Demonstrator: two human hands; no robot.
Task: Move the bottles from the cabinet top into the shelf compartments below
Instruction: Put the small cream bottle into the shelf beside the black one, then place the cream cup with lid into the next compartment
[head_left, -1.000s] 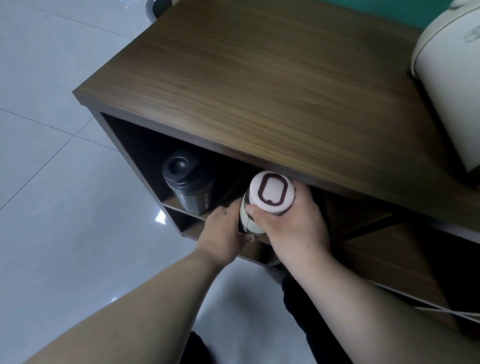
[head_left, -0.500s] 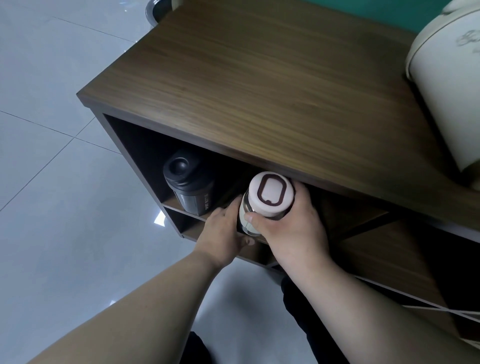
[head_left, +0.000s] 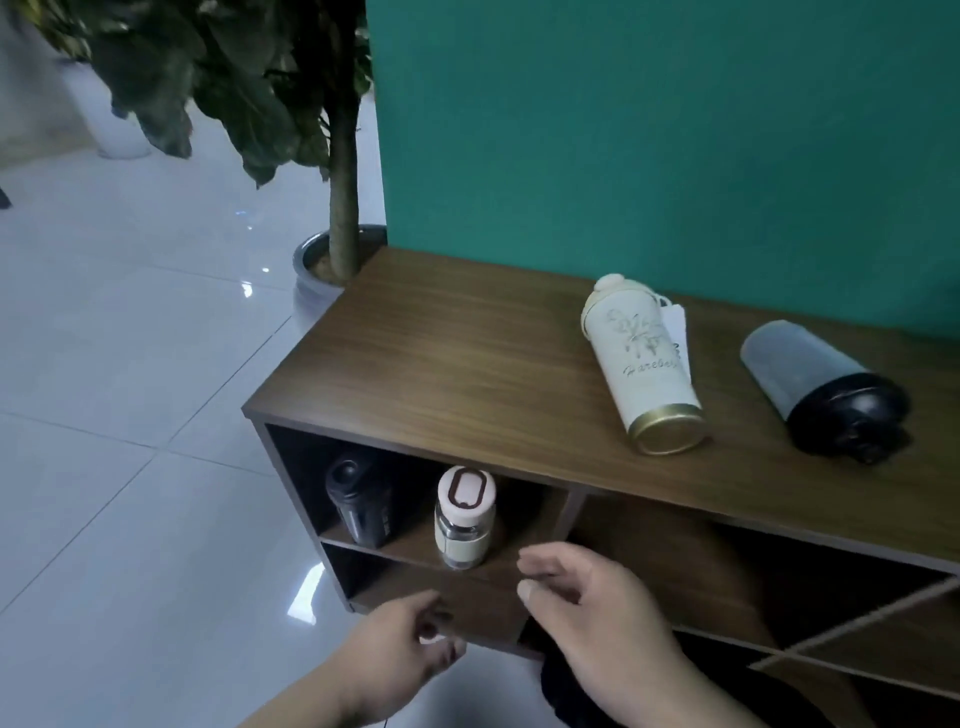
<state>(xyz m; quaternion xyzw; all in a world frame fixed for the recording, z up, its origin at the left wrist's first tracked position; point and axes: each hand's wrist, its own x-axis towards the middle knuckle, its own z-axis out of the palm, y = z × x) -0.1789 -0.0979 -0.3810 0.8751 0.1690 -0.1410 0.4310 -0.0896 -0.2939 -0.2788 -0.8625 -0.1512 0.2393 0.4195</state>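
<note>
Fingers (head_left: 540, 564) of our right hand (head_left: 597, 613) hang loosely curled, gripping nothing; left hand (head_left: 400, 649) likewise empty. Two bottles stand inside the cabinet (head_left: 467, 353); on its top lie a cream flask (head_left: 644, 369) and dark shaker (head_left: 821, 389). Both look rigid, smooth and liable to roll, so we would wrap each around mid-body.

The cabinet (head_left: 467, 353) in front of me looks like dark wood-grain board with a smooth, faintly satin top, and the floor (head_left: 130, 415) beside it is pale tile, glossy enough to throw back light. On the top, the cream flask (head_left: 644, 364) has a smooth coated body and a shiny gold metal-looking base, while the shaker (head_left: 810, 379) pairs a frosted grey plastic body with a black lid. On the shelf, the small bottle (head_left: 464, 519) looks like clear glass under a matt pale cap, beside a dark plastic-looking bottle (head_left: 358, 501).
</note>
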